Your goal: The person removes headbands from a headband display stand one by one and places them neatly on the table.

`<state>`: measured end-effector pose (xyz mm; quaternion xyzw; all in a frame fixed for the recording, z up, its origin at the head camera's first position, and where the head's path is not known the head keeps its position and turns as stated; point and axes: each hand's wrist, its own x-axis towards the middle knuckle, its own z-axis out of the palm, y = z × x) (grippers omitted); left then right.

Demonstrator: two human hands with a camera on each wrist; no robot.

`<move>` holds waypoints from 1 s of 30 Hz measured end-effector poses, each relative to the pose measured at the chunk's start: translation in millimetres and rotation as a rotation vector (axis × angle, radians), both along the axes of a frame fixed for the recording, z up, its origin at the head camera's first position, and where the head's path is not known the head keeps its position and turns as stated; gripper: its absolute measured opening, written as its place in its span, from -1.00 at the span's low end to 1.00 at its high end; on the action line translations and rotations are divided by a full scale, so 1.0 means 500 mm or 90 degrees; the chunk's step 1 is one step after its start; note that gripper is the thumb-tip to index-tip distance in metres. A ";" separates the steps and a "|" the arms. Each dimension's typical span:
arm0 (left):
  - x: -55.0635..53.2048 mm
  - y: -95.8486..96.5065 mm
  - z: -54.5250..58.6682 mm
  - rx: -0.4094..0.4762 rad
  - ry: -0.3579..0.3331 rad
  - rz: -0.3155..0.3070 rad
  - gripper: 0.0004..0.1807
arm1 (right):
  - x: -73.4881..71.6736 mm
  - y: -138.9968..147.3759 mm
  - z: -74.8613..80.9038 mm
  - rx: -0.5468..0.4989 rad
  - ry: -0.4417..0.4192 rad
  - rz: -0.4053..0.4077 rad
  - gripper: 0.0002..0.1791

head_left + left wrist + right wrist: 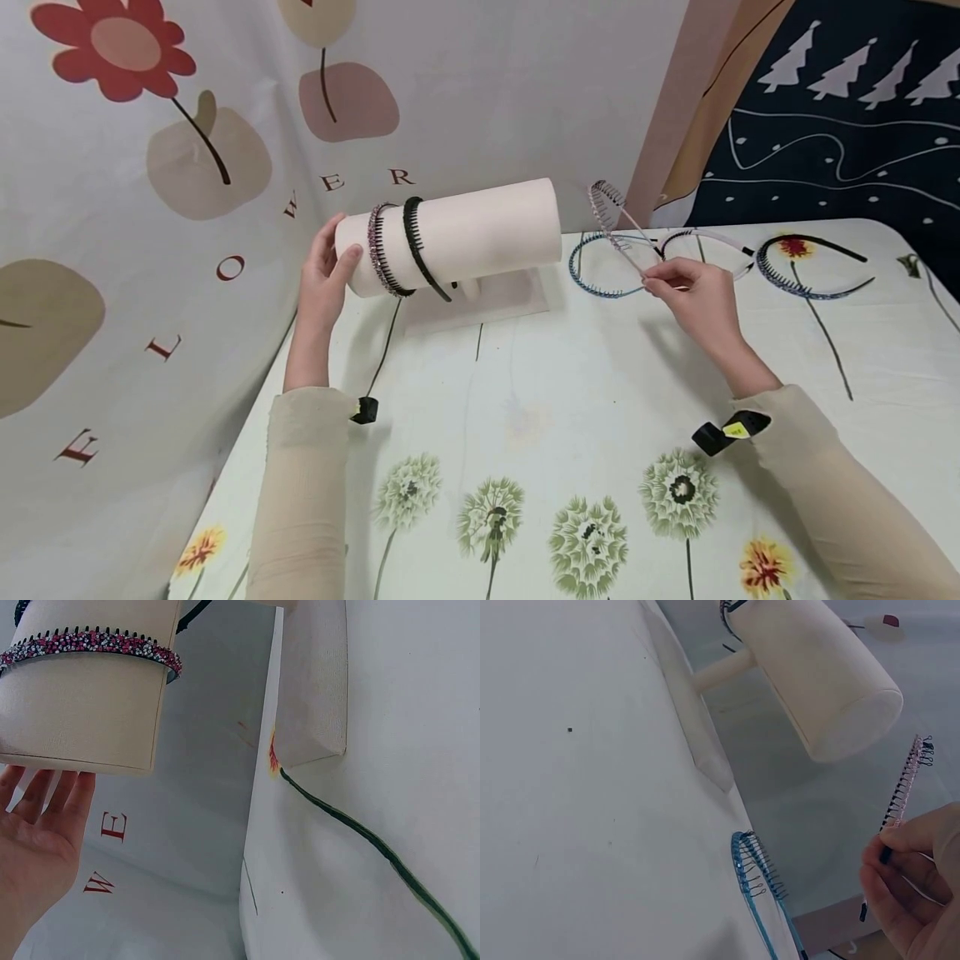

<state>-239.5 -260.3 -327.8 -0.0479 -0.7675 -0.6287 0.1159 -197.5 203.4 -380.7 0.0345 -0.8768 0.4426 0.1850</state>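
Note:
A cream cylindrical headband stand (487, 229) rises on a short post from a flat base. Round its left part sit a pink-and-dark glittery toothed headband (97, 645) and a black toothed headband (414, 237). My left hand (322, 275) rests against the cylinder's left end, thumb in front, fingers behind; the left wrist view shows those fingers touching the end's edge. To the right of the stand, my right hand (697, 304) pinches one end of a pale pink toothed headband (603, 208) between thumb and fingers. The pink headband is held up, apart from the cylinder.
On the table (525, 467) at the right lie a blue toothed headband (600, 292), a whitish headband (708, 237) partly behind my right hand, and a black-and-blue headband (806, 287). The stand's base (517, 304) lies near the back edge, before a printed cloth wall (487, 100).

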 end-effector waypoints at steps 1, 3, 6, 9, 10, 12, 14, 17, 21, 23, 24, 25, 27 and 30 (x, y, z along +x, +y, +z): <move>-0.003 -0.002 -0.003 0.000 0.000 0.001 -0.34 | 0.002 0.002 0.000 0.005 -0.002 0.001 -0.85; -0.008 -0.006 -0.008 0.001 0.000 0.003 -0.33 | 0.006 0.006 -0.002 0.012 -0.001 0.004 -0.85; -0.009 -0.008 -0.011 0.002 0.000 0.003 -0.32 | 0.012 0.012 -0.004 0.020 0.003 0.006 -0.85; -0.010 -0.008 -0.012 0.004 0.001 0.003 -0.32 | 0.018 0.019 -0.005 0.024 0.007 0.012 -0.85; -0.010 -0.008 -0.012 0.005 0.001 0.003 -0.32 | 0.020 0.022 -0.006 0.023 0.008 0.014 -0.85; -0.010 -0.009 -0.013 0.002 0.001 0.003 -0.32 | 0.025 0.027 -0.008 0.024 0.008 0.016 -0.86; -0.011 -0.009 -0.014 0.000 0.002 0.003 -0.33 | 0.030 0.033 -0.009 0.028 0.010 0.016 -0.87; -0.011 -0.009 -0.014 -0.004 0.005 0.001 -0.32 | 0.037 0.042 -0.013 0.035 0.012 0.020 -0.89; -0.013 -0.009 -0.014 -0.006 0.005 0.000 -0.31 | 0.046 0.052 -0.017 0.050 0.015 0.028 -0.91; -0.012 -0.009 -0.013 -0.006 0.002 0.000 -0.31 | 0.052 0.055 -0.018 0.057 0.018 0.028 -0.92; -0.012 -0.008 -0.012 -0.005 0.002 0.000 -0.31 | 0.055 0.058 -0.019 0.059 0.020 0.029 -0.93; -0.010 -0.007 -0.010 -0.005 0.001 -0.001 -0.31 | 0.057 0.060 -0.020 0.060 0.021 0.029 -0.94; -0.004 -0.003 -0.005 -0.004 -0.002 -0.002 -0.31 | 0.062 0.064 -0.023 0.066 0.021 0.031 -0.95; 0.010 0.006 0.009 -0.006 -0.006 -0.002 -0.31 | 0.068 0.069 -0.026 0.073 0.020 0.036 -0.96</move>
